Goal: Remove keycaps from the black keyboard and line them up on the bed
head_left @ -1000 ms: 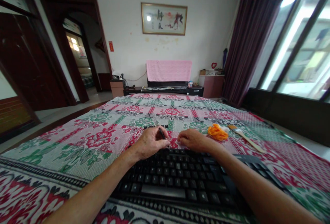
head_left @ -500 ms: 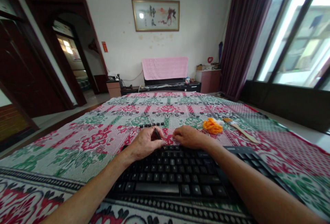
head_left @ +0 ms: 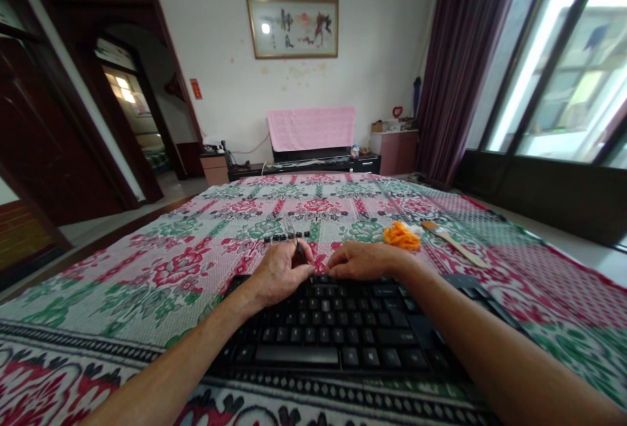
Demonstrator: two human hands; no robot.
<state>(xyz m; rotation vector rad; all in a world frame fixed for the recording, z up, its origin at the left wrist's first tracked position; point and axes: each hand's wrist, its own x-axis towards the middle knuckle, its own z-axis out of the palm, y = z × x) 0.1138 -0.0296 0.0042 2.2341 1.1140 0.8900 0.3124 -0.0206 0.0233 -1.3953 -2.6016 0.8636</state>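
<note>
A black keyboard point(head_left: 318, 336) lies across the patterned cloth in front of me. At its back edge, my left hand point(head_left: 280, 270) is closed around a slim dark tool point(head_left: 300, 253), whose exact kind I cannot make out. Just to the right, my right hand point(head_left: 360, 261) has its fingers bent down and together by the top row of keys. Whatever may be between those fingertips is hidden. Beyond my left hand, several small black keycaps point(head_left: 290, 237) sit in a row on the cloth.
To the right of my right hand lies a crumpled orange cloth point(head_left: 401, 236) with something white behind it. Beside it is a brush point(head_left: 453, 244) with a pale wooden handle. The patterned cloth point(head_left: 161, 269) covers the whole table. A black cabinet point(head_left: 366, 164) stands beyond.
My right hand has shifted slightly left and nearer the keyboard, its fingers closer to my left fingertips. My left hand stays in place with the slim tool. The view has turned a little.
</note>
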